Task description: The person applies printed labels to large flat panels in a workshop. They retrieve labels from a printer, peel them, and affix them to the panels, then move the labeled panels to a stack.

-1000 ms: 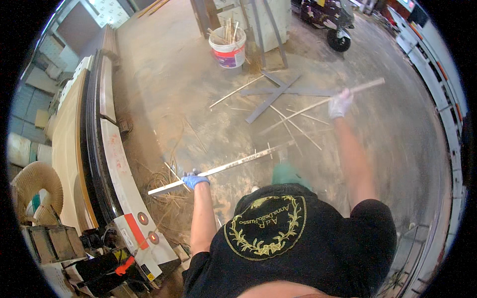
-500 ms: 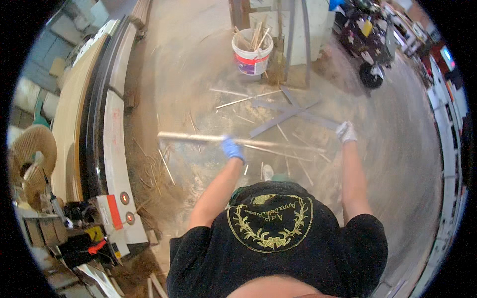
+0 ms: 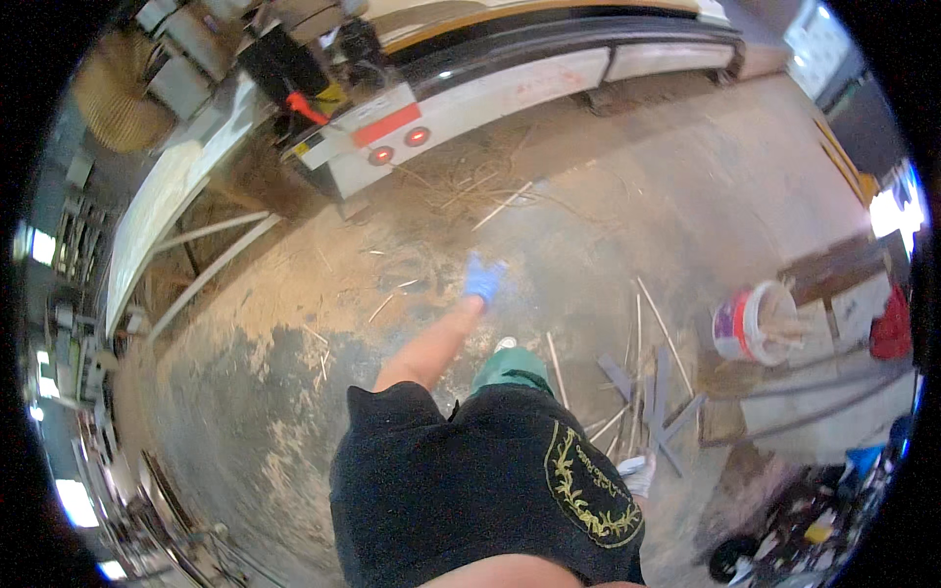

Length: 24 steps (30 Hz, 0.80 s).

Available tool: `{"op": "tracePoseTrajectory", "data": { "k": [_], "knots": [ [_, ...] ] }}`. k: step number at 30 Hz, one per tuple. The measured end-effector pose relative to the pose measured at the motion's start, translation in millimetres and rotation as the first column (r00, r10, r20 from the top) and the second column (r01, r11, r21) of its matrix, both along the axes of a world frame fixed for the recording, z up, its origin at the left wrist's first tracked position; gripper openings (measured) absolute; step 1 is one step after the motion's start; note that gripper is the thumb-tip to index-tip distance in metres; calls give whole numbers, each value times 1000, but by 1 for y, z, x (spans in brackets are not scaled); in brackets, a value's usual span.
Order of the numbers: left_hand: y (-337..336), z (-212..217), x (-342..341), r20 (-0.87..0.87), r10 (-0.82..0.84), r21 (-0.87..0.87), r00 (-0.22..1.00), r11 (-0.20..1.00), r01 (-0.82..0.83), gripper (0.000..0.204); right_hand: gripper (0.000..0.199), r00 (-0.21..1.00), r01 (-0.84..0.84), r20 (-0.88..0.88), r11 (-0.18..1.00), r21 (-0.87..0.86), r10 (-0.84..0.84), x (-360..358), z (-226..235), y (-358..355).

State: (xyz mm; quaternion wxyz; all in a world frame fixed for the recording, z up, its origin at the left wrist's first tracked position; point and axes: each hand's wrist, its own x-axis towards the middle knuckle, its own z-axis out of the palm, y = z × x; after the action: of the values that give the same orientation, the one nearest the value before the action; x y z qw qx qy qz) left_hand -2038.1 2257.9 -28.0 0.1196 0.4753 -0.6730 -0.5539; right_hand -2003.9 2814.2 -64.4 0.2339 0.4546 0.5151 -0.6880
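Note:
My left hand, in a blue glove, is stretched out over the dusty floor with its fingers apart and nothing in them. It is a little blurred. My right hand, in a whitish glove, is low beside my hip, partly covered by my black shirt. Its fingers appear closed around the near end of a grey strip. Other grey strips lie crossed around it, mixed with thin wooden strips. A lone pale wooden strip lies on the floor beyond my left hand.
A white bucket holding wood offcuts stands at the right. Across the far side runs a long white machine with two lit red buttons. A white-topped table stands at the left. Dark clutter fills the lower right.
I have turned left, so the bucket and strips now appear at my right. My left hand has let go of the long wooden strip and opened. My right hand has come down beside my body.

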Motion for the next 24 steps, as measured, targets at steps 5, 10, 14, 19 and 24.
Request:
{"op": "tracePoseTrajectory", "data": {
  "k": [5, 10, 14, 19, 24],
  "knots": [
    [-196, 33, 38, -188, 455, -363, 870, 791, -492, 84, 37, 947, -321, -53, 911, -260, 318, -83, -13, -57],
    [-391, 84, 45, -547, 483, -349, 684, 611, -710, 70, 39, 941, -333, -170, 898, -287, 294, -153, -58, -130],
    [-472, 108, 51, -474, 593, -281, 651, 599, -750, 71, 44, 901, -432, -125, 888, -159, 416, -180, 13, -198],
    [-550, 82, 40, -390, 609, -232, 691, 661, -714, 55, 32, 936, -343, -163, 910, -233, 311, -180, 28, -228],
    [-605, 64, 88, -212, 610, -456, 764, 630, -629, 37, 29, 909, -403, -131, 914, -43, 395, -211, -2, -257]
  ]
}}
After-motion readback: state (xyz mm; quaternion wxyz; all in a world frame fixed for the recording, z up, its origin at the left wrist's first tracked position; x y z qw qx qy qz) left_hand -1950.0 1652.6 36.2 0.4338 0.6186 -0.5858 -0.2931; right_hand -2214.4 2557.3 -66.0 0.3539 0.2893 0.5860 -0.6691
